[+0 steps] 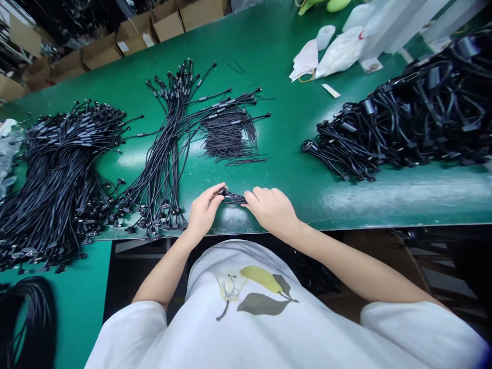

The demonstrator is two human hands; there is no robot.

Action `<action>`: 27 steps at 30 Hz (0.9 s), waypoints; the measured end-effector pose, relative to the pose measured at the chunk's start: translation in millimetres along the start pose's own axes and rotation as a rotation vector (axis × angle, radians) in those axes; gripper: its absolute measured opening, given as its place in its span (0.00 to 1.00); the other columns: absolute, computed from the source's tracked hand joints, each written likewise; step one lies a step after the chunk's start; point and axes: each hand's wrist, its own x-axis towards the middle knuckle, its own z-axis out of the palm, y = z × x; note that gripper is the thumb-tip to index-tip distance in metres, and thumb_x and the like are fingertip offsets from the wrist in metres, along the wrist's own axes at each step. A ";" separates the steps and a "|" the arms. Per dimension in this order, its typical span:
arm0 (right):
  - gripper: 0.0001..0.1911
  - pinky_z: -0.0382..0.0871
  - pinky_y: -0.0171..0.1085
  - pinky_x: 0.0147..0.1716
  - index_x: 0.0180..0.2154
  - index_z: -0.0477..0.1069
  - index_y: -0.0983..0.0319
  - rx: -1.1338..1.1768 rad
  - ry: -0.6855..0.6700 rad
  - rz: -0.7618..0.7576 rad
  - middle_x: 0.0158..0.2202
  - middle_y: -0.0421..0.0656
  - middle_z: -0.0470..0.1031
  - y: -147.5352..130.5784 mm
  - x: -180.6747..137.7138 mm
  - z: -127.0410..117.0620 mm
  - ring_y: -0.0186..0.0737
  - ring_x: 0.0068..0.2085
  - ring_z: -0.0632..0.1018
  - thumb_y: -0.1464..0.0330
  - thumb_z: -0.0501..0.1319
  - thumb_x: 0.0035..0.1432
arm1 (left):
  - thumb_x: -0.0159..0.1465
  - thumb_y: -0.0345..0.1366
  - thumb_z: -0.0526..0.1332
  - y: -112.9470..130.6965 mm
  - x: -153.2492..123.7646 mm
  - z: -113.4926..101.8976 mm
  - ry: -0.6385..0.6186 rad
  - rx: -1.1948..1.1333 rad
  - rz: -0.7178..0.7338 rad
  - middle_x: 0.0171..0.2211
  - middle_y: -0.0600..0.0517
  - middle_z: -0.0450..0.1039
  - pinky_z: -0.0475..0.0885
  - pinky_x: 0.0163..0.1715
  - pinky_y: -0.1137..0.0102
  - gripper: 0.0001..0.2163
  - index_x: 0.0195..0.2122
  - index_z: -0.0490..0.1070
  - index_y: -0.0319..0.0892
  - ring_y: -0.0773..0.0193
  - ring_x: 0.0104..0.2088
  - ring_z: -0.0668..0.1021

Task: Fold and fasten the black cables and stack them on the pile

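Observation:
Between my two hands, close to the table's front edge, stretches a short folded black cable (233,198). My left hand (204,209) pinches its connector end between thumb and fingers. Around the other end of the bundle my right hand (272,209) is closed, and its fingers cover that end. Just beyond the hands lies a pile of thin black ties (225,136). A spread bunch of straight black cables (169,133) with small connectors lies to the left of the ties, some cables crossing over them.
A large heap of black cables (65,164) covers the left side. Folded, bundled cables (403,113) are piled at the right. White bags (340,54) and a white roll (325,37) sit at the back of the green table (277,123). Cardboard boxes (136,35) line the far edge.

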 end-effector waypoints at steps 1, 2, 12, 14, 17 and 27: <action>0.16 0.46 0.40 0.31 0.42 0.69 0.65 -0.018 -0.005 0.017 0.31 0.46 0.69 -1.2 0.7 0.8 0.42 0.32 0.67 0.61 0.49 0.69 | 0.67 0.40 0.57 0.3 0.1 3.8 0.040 -0.010 -0.024 0.49 0.47 0.77 0.73 0.52 0.62 0.15 0.53 0.71 0.46 0.59 0.48 0.79; 0.15 0.47 0.40 0.31 0.46 0.69 0.67 -0.029 -0.019 0.034 0.33 0.47 0.69 -2.4 1.5 1.9 0.43 0.33 0.68 0.63 0.50 0.68 | 0.66 0.40 0.58 1.0 0.3 6.7 0.063 -0.016 -0.034 0.47 0.47 0.78 0.74 0.50 0.63 0.14 0.51 0.72 0.45 0.59 0.45 0.80; 0.21 0.50 0.40 0.33 0.54 0.65 0.67 0.076 -0.064 0.187 0.36 0.47 0.70 -4.1 5.3 5.5 0.43 0.35 0.69 0.59 0.48 0.69 | 0.65 0.42 0.60 11.1 4.3 33.5 0.115 -0.462 -0.089 0.56 0.42 0.70 0.73 0.51 0.61 0.09 0.40 0.64 0.43 0.61 0.51 0.76; 0.21 0.51 0.41 0.33 0.52 0.66 0.67 0.103 -0.047 0.178 0.37 0.48 0.70 -3.2 5.3 4.2 0.44 0.36 0.69 0.59 0.47 0.69 | 0.64 0.43 0.61 9.5 7.0 37.4 0.113 -0.560 -0.134 0.55 0.42 0.71 0.74 0.50 0.61 0.11 0.41 0.65 0.43 0.60 0.51 0.76; 0.22 0.53 0.41 0.34 0.54 0.64 0.68 0.142 -0.053 0.157 0.38 0.50 0.71 -3.8 6.4 5.8 0.45 0.38 0.70 0.60 0.46 0.70 | 0.59 0.42 0.66 5.5 9.7 39.1 0.087 -0.601 -0.205 0.51 0.43 0.73 0.72 0.52 0.59 0.13 0.39 0.68 0.41 0.60 0.50 0.77; 0.26 0.63 0.41 0.34 0.63 0.53 0.72 0.187 -0.063 0.038 0.40 0.52 0.72 -4.2 2.3 28.0 0.44 0.39 0.73 0.65 0.37 0.71 | 0.55 0.41 0.68 -7.7 3.7 54.5 0.128 -0.485 -0.218 0.48 0.45 0.72 0.69 0.55 0.57 0.12 0.38 0.74 0.41 0.56 0.51 0.75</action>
